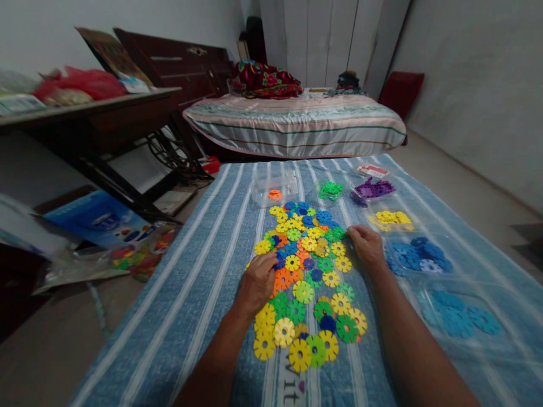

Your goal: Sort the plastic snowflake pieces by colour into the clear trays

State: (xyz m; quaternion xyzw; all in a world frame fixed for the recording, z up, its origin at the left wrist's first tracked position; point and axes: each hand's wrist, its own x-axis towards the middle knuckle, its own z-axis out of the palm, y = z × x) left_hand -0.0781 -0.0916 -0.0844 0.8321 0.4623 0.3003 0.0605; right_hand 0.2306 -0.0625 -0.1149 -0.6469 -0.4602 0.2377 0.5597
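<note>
A loose pile of flat plastic notched discs (304,292) in yellow, green, orange and blue lies on the striped cloth (203,271). At the pile's left edge is my left hand (257,281), fingers curled together beside orange and dark blue discs; what they hold, if anything, is hidden. On the opposite side, my right hand (365,244) has its fingertips pinched at the edge of a green notched disc (338,233). Both forearms reach in from the near edge, one along each side of the pile.
Clear plastic tubs hold sorted discs: orange (275,195), green (331,190), purple (374,189), yellow (391,219), dark blue (419,255) and light blue (460,314). Beyond stands a bed (297,127); a sewing-machine table (97,107) is at left, with a blue box (99,217) below.
</note>
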